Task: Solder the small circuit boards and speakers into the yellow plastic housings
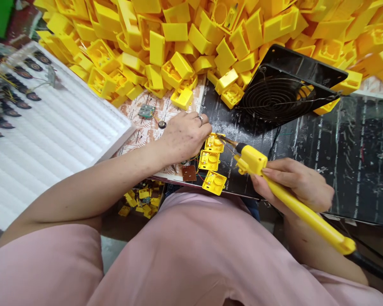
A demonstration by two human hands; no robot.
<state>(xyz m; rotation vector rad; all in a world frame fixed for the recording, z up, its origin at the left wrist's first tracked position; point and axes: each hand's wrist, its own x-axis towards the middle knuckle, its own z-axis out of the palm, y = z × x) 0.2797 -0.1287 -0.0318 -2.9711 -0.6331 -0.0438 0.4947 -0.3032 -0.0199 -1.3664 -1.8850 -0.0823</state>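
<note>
My right hand (298,182) is wrapped around the yellow handle of a soldering iron (306,210). A blocky yellow part sits near the iron's front, and its tip points left at the uppermost of three small yellow plastic cases (214,142). The middle case (210,160) and the lowest case (214,182) lie in a column below it, with thin wires at their left. Closed fingers of my left hand (188,134) rest at the uppermost case's upper left edge; what they pinch is hidden. Left of the cases is a brown circuit board (189,173).
A big heap of yellow cases (178,38) covers the back. A black fan (274,100) leans at right on the black bench mat (347,170). At left is a white foam sheet (60,140) with rows of small speakers. A green circuit board (146,111) lies beyond my left arm.
</note>
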